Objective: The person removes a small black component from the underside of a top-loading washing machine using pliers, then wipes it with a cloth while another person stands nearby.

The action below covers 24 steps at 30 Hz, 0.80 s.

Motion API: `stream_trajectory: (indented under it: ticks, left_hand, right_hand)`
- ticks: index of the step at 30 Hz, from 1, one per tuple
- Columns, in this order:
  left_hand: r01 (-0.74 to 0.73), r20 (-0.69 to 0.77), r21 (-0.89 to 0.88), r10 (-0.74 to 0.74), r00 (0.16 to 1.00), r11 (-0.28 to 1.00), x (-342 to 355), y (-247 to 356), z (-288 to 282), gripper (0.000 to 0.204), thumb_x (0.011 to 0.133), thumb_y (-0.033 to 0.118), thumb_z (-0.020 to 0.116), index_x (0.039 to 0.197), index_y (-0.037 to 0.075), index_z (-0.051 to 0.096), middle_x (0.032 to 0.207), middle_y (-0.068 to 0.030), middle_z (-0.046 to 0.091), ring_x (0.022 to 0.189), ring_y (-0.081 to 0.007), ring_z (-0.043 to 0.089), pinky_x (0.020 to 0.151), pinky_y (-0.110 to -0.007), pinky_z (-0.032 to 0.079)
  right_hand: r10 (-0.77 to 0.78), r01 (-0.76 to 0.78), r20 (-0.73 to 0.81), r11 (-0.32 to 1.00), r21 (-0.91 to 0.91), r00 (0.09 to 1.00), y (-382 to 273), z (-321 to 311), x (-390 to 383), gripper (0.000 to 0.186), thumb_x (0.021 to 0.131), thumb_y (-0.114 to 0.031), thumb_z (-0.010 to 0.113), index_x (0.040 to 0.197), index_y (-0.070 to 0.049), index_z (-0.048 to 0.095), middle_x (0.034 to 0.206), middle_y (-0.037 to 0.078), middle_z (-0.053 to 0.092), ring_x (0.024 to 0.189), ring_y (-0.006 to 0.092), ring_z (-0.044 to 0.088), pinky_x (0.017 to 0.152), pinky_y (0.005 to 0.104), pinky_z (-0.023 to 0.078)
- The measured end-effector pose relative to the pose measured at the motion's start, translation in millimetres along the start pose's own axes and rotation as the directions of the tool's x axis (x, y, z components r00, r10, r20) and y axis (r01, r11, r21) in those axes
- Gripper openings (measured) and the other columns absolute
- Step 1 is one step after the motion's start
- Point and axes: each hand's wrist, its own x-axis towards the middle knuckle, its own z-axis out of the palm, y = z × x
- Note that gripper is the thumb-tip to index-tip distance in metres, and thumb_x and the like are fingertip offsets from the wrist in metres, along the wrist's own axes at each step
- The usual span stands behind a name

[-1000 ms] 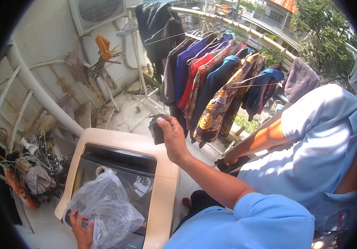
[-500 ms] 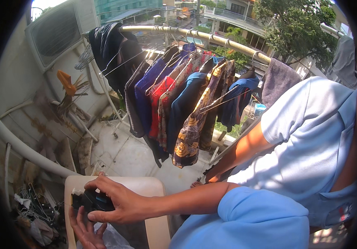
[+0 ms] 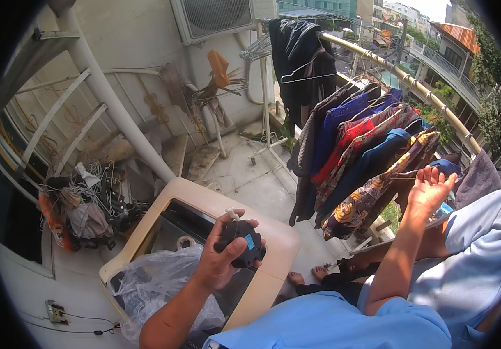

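Observation:
My left hand grips a black rounded mechanical part with a blue sticker and a white knob-like end at its top. It is held above a beige machine top with a dark rectangular opening. Beside that forearm, a clear plastic bag lies crumpled over the opening. Out to the right, my right hand is raised, palm toward me and fingers apart, near the hanging clothes; nothing shows in it. A pale ring-shaped thing is at the opening's far side.
Clothes hang from a curved rail. Another person's light blue sleeve is close at my right. Tangled hangers and cloths are piled at left, near a thick white pipe. A small device with a cable lies lower left.
The view has swung left, showing more of the machine top. My right hand has left the black part and moved far right; my left hand now holds the part alone, higher up.

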Motion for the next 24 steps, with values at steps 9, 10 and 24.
stream_trajectory:
  ticks: [9, 10, 24]
  left_hand:
    - [-0.051, -0.225, 0.12, 0.077, 0.971, 0.991, -50.6, 3.9, -47.5, 0.065, 0.093, 0.038, 0.073, 0.144, 0.018, 0.037, 0.127, -0.0145, 0.058, 0.102, -0.0325, 0.068, 0.064, -0.045, 0.065]
    - [-0.068, -0.228, 0.119, 0.093, 0.969, 0.991, -56.0, 4.5, -54.8, 0.064, 0.094, 0.039, 0.071, 0.144, 0.017, 0.038, 0.127, -0.0148, 0.058, 0.104, -0.0323, 0.067, 0.068, -0.044, 0.063]
    - [0.01, -0.201, 0.152, 0.021, 0.979, 0.988, -56.0, -1.0, -77.6, 0.068, 0.094, 0.037, 0.071, 0.149, 0.014, 0.04, 0.141, -0.0196, 0.054, 0.119, -0.0297, 0.06, 0.1, -0.043, 0.054]
  right_hand:
    - [-0.032, 0.011, 0.048, 0.918, 0.396, 0.998, 9.2, -119.9, 193.5, 0.043, 0.1, -0.041, 0.062, 0.109, 0.0, 0.053, 0.094, 0.01, 0.061, 0.073, 0.0195, 0.061, 0.065, 0.0327, 0.051]
    - [-0.039, 0.03, 0.022, 0.944, 0.328, 0.999, 25.5, -112.5, 181.4, 0.04, 0.101, -0.039, 0.061, 0.111, -0.001, 0.053, 0.094, 0.009, 0.062, 0.073, 0.0182, 0.061, 0.064, 0.0319, 0.051]
    - [-0.201, 0.232, 0.369, 0.972, -0.041, 0.907, -9.5, 0.1, 102.9, 0.023, 0.1, -0.028, 0.067, 0.097, -0.006, 0.062, 0.083, 0.007, 0.068, 0.062, 0.0128, 0.063, 0.052, 0.0266, 0.051]
